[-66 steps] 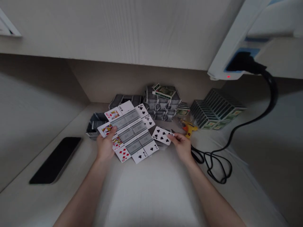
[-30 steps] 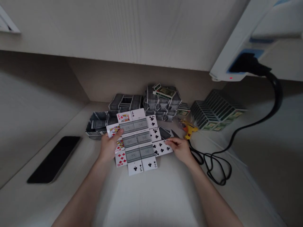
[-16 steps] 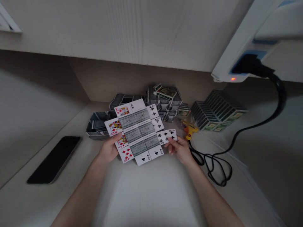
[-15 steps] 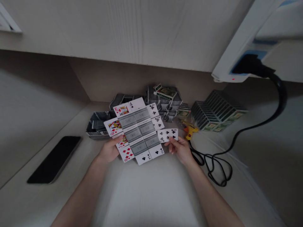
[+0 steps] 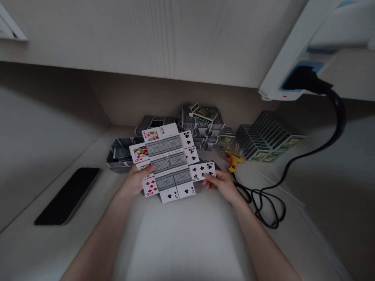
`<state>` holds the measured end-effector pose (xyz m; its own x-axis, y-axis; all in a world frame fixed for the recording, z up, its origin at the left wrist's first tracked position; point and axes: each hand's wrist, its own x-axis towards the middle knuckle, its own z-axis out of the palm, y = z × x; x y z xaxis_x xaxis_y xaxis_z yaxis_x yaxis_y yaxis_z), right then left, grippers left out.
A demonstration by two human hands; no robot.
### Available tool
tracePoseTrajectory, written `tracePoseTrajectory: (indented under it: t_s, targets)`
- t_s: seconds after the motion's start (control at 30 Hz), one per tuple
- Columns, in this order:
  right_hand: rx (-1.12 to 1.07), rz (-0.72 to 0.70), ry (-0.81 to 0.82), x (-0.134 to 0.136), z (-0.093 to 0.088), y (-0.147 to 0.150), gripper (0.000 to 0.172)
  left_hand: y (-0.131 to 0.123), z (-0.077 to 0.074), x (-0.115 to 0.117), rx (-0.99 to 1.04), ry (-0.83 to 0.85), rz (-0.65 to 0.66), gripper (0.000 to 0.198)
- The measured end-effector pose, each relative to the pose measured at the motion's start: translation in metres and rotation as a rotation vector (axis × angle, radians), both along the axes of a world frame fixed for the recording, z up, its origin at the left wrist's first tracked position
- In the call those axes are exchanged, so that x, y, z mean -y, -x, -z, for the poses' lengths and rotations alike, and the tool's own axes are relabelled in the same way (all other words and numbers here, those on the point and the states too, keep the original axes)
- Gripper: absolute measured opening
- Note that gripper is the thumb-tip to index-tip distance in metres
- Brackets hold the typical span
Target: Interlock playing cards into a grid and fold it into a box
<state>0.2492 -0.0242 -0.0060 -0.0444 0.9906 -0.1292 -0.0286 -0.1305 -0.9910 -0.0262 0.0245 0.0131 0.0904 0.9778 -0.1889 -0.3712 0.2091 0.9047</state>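
Observation:
A flat panel of interlocked playing cards [image 5: 166, 164] is held up above the table, with patterned card backs in its middle and face-up cards round its edge. My left hand [image 5: 137, 180] grips the panel's left edge, thumb on top near the jack. Between the thumb and fingers of my right hand [image 5: 221, 183] is a six of clubs [image 5: 202, 171], whose left end meets the panel's right edge below the five of clubs. The fingers beneath the cards are partly hidden.
Behind the panel stand boxes built of folded cards [image 5: 202, 125]. Card boxes [image 5: 263, 136] are stacked at the right, near a yellow glue gun [image 5: 233, 160] and a looped black cable [image 5: 271, 191]. A black phone [image 5: 68, 196] lies left; a power strip [image 5: 285, 74] hangs upper right.
The panel has turned slightly counterclockwise, its lower end shifting left. My right hand and the six of clubs have moved a little left, and the card now sits closer against the panel.

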Motion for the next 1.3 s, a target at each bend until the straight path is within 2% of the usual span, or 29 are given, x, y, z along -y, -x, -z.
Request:
tracePoseTrajectory:
  t_s: [0.23,0.5,0.77,1.03,1.3]
  targets:
    - [0.067,-0.122,0.029,0.003,-0.004,0.004,0.034,-0.002,0.002,0.000,-0.040,-0.017,-0.049,0.050]
    - [0.167,-0.198,0.077,0.002,0.006,0.001,0.039,-0.004,0.003,0.001,-0.087,-0.050,-0.015,0.051]
    - [0.130,-0.198,0.097,0.003,0.006,0.002,0.031,-0.007,0.006,0.000,-0.076,-0.036,-0.029,0.047]
    - [0.069,-0.281,0.128,0.004,0.002,-0.006,0.032,-0.006,0.004,0.001,-0.071,-0.029,0.008,0.051]
    - [0.087,-0.262,0.129,0.004,0.003,-0.003,0.033,-0.010,0.005,0.001,-0.035,-0.029,-0.011,0.051]
